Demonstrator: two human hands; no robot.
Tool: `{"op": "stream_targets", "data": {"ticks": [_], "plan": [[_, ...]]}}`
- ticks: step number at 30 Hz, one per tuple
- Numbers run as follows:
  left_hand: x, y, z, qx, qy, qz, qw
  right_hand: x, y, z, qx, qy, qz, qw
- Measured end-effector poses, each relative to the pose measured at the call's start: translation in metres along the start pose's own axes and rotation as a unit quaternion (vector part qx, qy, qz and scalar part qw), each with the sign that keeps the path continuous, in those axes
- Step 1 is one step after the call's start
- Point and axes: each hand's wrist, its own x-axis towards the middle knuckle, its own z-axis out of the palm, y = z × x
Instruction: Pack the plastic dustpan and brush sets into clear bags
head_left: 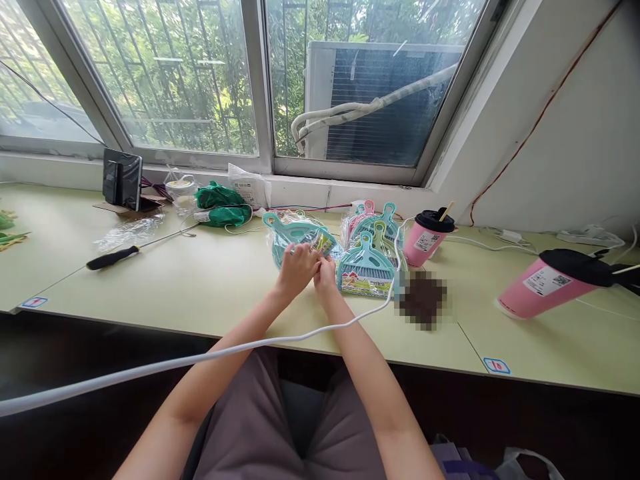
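My left hand (298,268) and my right hand (325,273) meet over the table, fingers curled. Both grip the lower edge of a teal mini dustpan-and-brush set (290,229) in clear wrap, with a printed card at its right side. Its handle points to the far left. The fingers cover part of the wrap, and more wrapped sets lie under it. Just right of my right hand lies a pile of similar sets (367,267), teal, green and pink, with brush bristles and cards showing through the plastic.
Two pink lidded cups (425,243) (545,287) stand at right. A white cable (280,340) crosses before my forearms. A black-handled screwdriver (113,258), green bag (223,205) and propped tablet (123,179) sit at left. Windows (165,80) line the back.
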Motion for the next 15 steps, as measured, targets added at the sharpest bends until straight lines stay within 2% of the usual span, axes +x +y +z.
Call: {"op": "stream_targets", "data": {"ticks": [2,4,5,8,11,13,15], "plan": [[-0.008,-0.008,-0.004,-0.027,0.103,-0.083,0.991,-0.003,-0.007,0.005,0.074,0.011,-0.013,0.997],[-0.014,-0.016,-0.007,-0.073,0.189,-0.187,0.961,-0.008,-0.014,0.008,0.124,0.016,-0.031,0.992],[-0.015,-0.02,-0.007,-0.109,0.213,-0.225,0.945,-0.01,-0.017,0.008,0.131,0.012,-0.037,0.991],[-0.013,-0.03,-0.006,-0.277,0.214,-0.269,0.898,-0.015,-0.023,0.008,0.128,0.009,-0.04,0.991],[-0.007,-0.036,0.002,-0.453,0.182,-0.292,0.822,-0.016,-0.024,0.006,0.118,0.011,-0.048,0.992],[-0.005,-0.035,0.007,-0.526,0.171,-0.3,0.778,-0.014,-0.023,0.005,0.105,0.019,-0.056,0.993],[-0.006,-0.03,0.012,-0.571,0.162,-0.292,0.751,-0.011,-0.023,0.004,0.097,0.026,-0.064,0.993]]}}
